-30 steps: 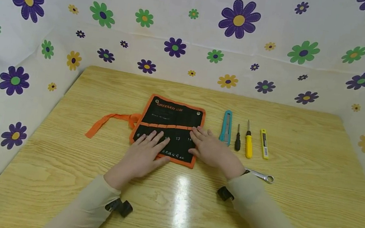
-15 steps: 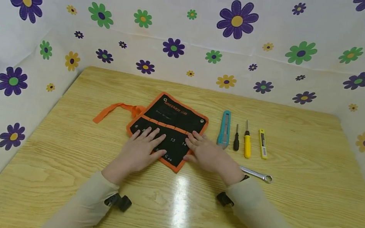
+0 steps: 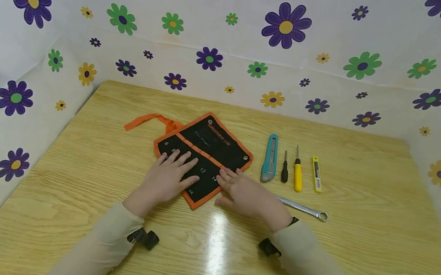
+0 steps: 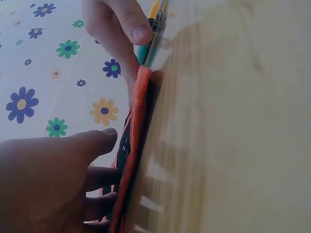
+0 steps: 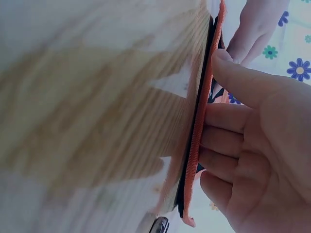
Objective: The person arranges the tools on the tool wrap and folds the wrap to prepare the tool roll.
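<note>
In the head view, the left hand (image 3: 166, 177) is lying with straight, spread fingers on the lower left of the black, orange-edged pouch (image 3: 205, 163) just left of centre; the right hand (image 3: 246, 193) is touching its right edge, fingers extended and gripping nothing. Compared with a second ago, the pouch is sitting turned clockwise, its orange strap (image 3: 146, 120) is reaching higher, and more of the wrench (image 3: 303, 209) is showing. Right of centre, the utility knife (image 3: 270, 158), black screwdriver (image 3: 285, 168), yellow screwdriver (image 3: 298, 174) and yellow pack (image 3: 317, 173) are lying in a row on the table (image 3: 70, 182). The right hand is hiding the wrench's left end.

In the left wrist view, the left fingers are resting against the pouch at lower centre, partly hidden behind its edge.

In the right wrist view, the right fingers are touching the pouch edge at centre right, uncurled.
</note>
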The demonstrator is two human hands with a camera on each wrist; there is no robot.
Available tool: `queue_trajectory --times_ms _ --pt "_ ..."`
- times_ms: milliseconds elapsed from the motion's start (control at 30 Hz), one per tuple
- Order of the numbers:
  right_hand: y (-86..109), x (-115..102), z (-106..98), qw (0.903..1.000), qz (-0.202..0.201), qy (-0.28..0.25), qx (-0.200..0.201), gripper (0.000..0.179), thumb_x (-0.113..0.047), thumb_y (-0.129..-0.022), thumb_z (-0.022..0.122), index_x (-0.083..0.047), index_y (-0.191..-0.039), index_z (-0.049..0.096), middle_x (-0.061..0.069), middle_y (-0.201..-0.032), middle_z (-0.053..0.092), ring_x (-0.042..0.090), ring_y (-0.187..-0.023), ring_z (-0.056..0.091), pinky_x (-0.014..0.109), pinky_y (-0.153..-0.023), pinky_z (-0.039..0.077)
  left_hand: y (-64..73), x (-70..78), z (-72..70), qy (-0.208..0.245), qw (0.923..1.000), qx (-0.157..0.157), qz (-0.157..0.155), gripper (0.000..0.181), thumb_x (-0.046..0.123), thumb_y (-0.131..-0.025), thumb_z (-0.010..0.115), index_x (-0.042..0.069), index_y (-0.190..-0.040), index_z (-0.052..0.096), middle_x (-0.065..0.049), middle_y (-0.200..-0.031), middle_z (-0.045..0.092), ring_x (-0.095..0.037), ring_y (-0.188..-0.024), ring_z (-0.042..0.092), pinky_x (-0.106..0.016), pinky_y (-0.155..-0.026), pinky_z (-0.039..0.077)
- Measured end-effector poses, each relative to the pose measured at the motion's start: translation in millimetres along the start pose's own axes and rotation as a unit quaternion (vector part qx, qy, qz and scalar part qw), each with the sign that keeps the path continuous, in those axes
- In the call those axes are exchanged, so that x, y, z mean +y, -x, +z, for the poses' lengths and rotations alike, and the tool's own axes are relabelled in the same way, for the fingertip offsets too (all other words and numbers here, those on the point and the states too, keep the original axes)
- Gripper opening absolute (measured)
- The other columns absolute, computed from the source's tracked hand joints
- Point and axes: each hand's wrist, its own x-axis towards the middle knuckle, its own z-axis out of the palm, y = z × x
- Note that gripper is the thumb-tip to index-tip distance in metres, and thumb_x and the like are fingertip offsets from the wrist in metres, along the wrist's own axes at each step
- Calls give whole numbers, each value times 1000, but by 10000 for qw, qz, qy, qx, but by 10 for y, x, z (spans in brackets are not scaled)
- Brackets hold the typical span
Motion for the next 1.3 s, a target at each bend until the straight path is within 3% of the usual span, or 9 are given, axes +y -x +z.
queue_trajectory --times_ms 567,900,1300 --pt "-13 -156 77 9989 -338 -296 -99 63 -46 -100 42 -5 -147 35 13 -153 26 25 -142 18 40 -114 16 -50 -28 -35 -173 9998 58 -88 61 58 -99 31 25 -150 34 -3 -156 24 -32 -143 14 -52 -113 10" --pt "-52 -218 121 9966 -638 -502 -160 60 -43 -102 40 -6 -149 33 11 -154 24 24 -143 16 37 -114 18 -84 -67 -17 -41 9998 185 -80 59 57 -99 31 26 -148 38 -1 -156 25 -32 -144 13 -54 -113 9" --pt "-86 -348 80 9923 -673 -949 -432 62 -44 -101 40 -10 -151 28 7 -156 19 21 -144 12 36 -113 21 -89 -111 -6 -147 9998 147 64 60 57 -99 31 27 -151 32 0 -157 20 -32 -144 10 -57 -112 10"
